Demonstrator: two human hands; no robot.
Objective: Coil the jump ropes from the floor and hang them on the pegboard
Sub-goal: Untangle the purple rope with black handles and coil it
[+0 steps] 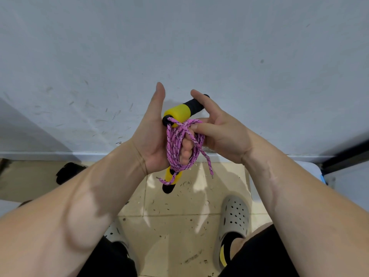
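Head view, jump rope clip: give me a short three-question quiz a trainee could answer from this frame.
1. True or false: the pink rope lies loose on the floor.
2. The upper handle is: A) yellow and black, B) red and white, C) all green.
3. Fill in: the coils are looped round the fingers of the ___ hand.
Key: 1 false, the left hand and right hand hold it; 2 A; 3 left.

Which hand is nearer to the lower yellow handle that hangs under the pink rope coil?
Left. The left hand grips the coil just above the lower handle, which sticks out under its palm. The right hand is higher, to the right.
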